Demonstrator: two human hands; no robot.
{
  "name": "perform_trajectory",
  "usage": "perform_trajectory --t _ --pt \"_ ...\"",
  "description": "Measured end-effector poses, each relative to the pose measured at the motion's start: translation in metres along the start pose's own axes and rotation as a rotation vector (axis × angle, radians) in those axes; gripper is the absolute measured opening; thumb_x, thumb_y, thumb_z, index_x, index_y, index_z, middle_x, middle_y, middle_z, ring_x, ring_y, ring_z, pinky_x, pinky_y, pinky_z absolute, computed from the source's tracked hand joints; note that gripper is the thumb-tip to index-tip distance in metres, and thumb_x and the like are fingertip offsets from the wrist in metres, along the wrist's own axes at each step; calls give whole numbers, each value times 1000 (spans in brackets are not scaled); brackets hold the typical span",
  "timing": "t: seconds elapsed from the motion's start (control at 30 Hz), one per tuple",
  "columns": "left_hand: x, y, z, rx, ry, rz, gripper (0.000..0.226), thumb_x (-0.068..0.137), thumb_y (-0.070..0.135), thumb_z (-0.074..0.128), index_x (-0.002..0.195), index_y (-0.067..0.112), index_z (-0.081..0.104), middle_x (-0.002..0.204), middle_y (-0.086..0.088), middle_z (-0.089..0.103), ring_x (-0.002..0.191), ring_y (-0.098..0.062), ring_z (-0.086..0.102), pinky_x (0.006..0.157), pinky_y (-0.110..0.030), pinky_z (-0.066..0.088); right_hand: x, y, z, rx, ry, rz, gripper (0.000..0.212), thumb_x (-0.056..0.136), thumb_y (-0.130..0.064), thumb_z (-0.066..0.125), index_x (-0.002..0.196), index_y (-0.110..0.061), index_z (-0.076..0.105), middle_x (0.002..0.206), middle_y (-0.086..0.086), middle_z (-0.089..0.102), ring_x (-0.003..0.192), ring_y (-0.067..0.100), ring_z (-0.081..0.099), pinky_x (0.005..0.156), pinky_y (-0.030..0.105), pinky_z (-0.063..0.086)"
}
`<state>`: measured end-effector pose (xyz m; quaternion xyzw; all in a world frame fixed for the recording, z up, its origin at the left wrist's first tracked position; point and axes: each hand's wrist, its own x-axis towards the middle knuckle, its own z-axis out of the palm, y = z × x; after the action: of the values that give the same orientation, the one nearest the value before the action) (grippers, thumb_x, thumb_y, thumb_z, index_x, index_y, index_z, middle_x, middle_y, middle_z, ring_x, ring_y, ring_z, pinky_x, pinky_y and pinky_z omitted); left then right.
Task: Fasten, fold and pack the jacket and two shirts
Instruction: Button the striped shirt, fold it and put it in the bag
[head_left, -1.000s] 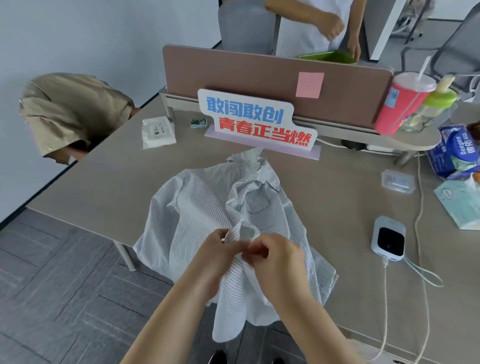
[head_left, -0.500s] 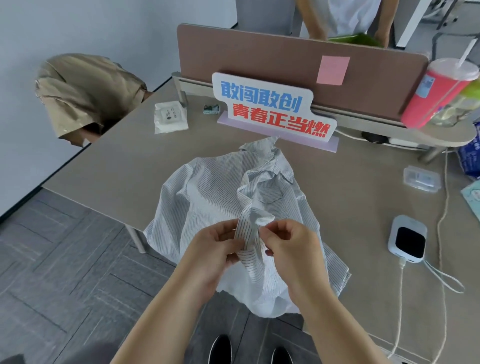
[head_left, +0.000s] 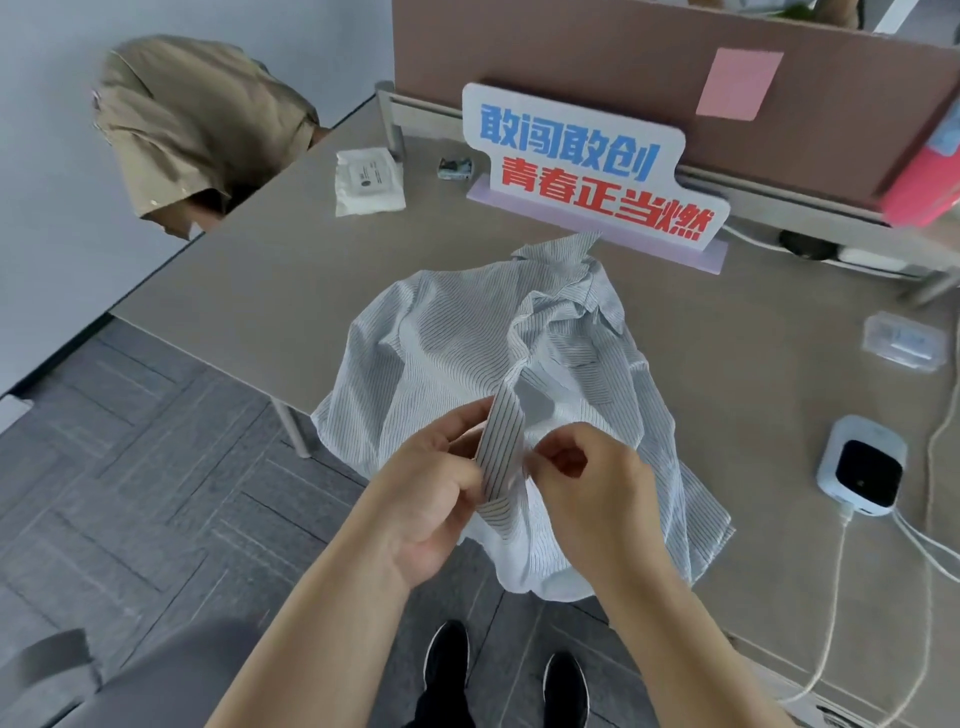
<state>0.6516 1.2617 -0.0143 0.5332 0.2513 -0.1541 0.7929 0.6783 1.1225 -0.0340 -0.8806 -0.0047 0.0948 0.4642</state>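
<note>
Sign (head_left: 587, 166) reads 敢闯敢创 / 青春正当燃; striped shirt (head_left: 452, 343) overhangs tabletop (head_left: 270, 291) near edge. Left hand (head_left: 431, 499) and right hand (head_left: 597, 493): fingers pinch its front strip.

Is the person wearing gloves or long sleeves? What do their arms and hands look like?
No gloves and no sleeves that I can see. The left hand and right hand are bare, and so are the left arm and right arm, down to the picture's bottom edge. No watch, ring or bracelet shows.
</note>
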Motion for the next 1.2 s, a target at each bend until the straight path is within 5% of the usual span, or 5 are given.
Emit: perform_trajectory --t 0.17,0.33,0.67,0.97,1.2 --pt "-1 -1 4 -122 4 5 59 80 -23 31 111 13 66 99 -16 72 89 -24 65 83 -32 51 -3 -5 -5 227 21 95 8 82 -19 71 75 -23 68 68 -9 68 65 1 60 65 20 48" --pt "-3 0 5 -212 -6 2 39 86 -17 41 105 7 65 98 -19 70 76 -21 68 67 -25 58 -5 -5 -5 251 26 101 9 82 -18 70 76 -24 68 71 -7 69 67 6 62 65 22 50" --pt "-5 -2 0 -264 -6 -29 32 88 -10 43 108 7 62 95 -16 68 78 -22 66 68 -28 57 -11 -9 -6 290 46 89 10 82 -18 72 74 -24 68 70 -8 68 65 3 62 59 14 49" --pt "-5 -8 -1 -172 -49 -91 47 83 -6 34 117 2 65 121 -33 57 96 -32 55 84 -38 51 -16 -9 -2 298 46 71 9 82 -17 71 76 -23 67 68 -10 68 62 0 61 59 12 47" --pt "-6 -7 0 -148 -55 -78 39 83 -8 33 106 -10 65 104 -27 63 95 -33 58 98 -43 47 -15 -9 -2 306 39 63 11 83 -13 68 77 -22 67 68 -14 67 60 -2 60 57 10 45"
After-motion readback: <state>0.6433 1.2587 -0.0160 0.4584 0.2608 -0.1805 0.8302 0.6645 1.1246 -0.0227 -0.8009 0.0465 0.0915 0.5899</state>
